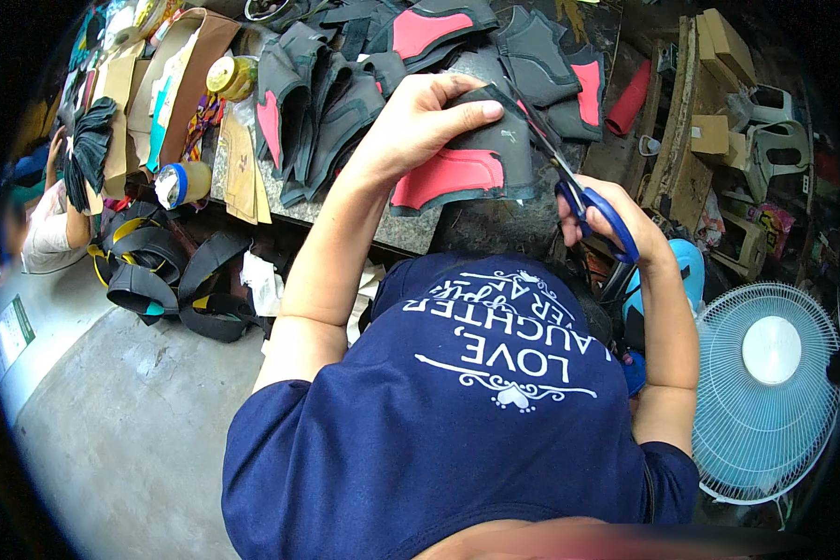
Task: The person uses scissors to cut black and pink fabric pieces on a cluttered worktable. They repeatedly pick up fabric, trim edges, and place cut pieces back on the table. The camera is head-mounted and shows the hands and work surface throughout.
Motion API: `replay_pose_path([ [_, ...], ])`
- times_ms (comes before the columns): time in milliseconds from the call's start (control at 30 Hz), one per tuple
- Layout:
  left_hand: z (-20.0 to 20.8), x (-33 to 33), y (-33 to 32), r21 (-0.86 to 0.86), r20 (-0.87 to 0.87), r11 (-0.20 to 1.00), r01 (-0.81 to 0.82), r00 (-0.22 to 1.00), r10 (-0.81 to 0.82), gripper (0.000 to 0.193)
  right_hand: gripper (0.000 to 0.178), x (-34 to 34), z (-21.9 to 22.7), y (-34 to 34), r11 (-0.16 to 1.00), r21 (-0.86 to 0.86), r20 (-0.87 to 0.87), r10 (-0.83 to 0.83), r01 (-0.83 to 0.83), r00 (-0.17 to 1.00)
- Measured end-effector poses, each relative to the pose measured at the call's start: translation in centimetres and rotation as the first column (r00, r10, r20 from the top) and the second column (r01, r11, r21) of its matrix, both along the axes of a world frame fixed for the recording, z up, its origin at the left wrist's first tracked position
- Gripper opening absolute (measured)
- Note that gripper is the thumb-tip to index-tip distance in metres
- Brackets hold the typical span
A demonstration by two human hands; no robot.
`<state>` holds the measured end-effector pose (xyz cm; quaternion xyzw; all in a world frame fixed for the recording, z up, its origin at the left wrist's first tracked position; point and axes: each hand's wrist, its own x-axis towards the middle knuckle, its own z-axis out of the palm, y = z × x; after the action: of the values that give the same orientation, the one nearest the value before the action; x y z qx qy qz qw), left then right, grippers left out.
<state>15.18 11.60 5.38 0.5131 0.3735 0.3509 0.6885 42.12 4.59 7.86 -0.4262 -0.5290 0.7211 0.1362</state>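
My left hand (418,123) pinches a dark grey fabric piece (517,159) with a pink-red panel, thumb on top and fingers mostly hidden behind it. The piece is held up over the near edge of the worktable. In my right hand (637,217) are scissors (564,168) with blue handles, the fingers wrapped through the loops. Their blades lie along the right edge of the piece, pointing up and away; how far apart they are is hard to make out. Behind it, stacks of similar cut pieces (331,117) cover the table.
A fan (765,401) stands close by my right arm. Black curved strips (173,271) hang in a heap left of the table. Jars (185,184) and cardboard pieces (243,173) sit at its left end. Another person (56,224) is at far left. Stools (779,149) stand at far right.
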Motion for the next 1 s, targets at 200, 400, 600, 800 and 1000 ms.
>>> replay_pose_path([
  [200,0.4,-0.4,0.1,-0.021,-0.002,0.999,0.038,0.999,-0.038,0.020,0.042,0.3,0.9,0.5,0.999,0.035,0.083,0.004,-0.007,0.997],
  [400,0.3,-0.6,0.1,0.028,-0.033,0.999,0.044,0.999,-0.043,0.020,0.026,0.0,1.2,0.5,0.999,-0.025,0.061,-0.031,0.032,0.998],
  [600,0.5,-0.7,-0.1,0.022,-0.082,0.999,0.046,0.996,-0.044,0.019,0.058,-0.3,1.2,0.0,0.999,-0.009,0.144,-0.035,0.037,0.989],
  [800,0.4,-0.8,-0.4,0.032,-0.059,0.999,0.032,0.998,-0.031,0.030,0.029,-0.7,0.5,-0.4,0.993,-0.057,0.113,-0.098,0.105,0.989],
  [1000,0.1,-0.7,-0.6,0.017,-0.063,1.000,0.027,0.998,-0.026,0.029,0.027,-1.7,-0.2,-1.4,0.985,0.035,0.202,-0.170,0.166,0.965],
])
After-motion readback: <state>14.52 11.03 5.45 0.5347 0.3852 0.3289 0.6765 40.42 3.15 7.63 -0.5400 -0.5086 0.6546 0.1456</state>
